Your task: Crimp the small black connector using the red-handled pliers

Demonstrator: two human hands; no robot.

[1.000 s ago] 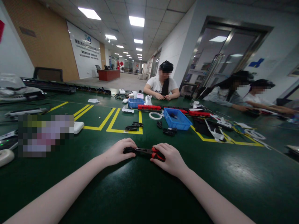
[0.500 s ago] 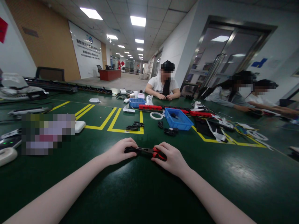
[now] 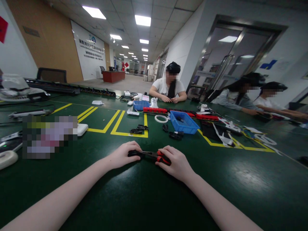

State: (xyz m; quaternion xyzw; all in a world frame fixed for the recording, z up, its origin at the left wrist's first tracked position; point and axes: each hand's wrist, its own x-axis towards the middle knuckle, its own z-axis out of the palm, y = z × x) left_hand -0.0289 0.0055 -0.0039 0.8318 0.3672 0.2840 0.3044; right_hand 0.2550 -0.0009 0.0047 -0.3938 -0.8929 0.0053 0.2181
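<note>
On the green table (image 3: 144, 199), a blue tray (image 3: 186, 129) is set farther off. By the right hand (image 3: 176, 163), red-handled pliers (image 3: 153, 155) are gripped; by the left hand (image 3: 125, 156), a small black part (image 3: 133, 153) is pinched, at or just beside the plier tips. Working the part with the pliers is judged in hand; bite cannot be told. Next, steady holding and aligned tips seem called for.

A glossy dark-green worktop (image 3: 120, 200) with yellow stripes (image 3: 111, 122) carries a blue rectangular plastic basket (image 3: 188, 129), a white ring (image 3: 161, 122) and small black parts (image 3: 136, 131).
</note>
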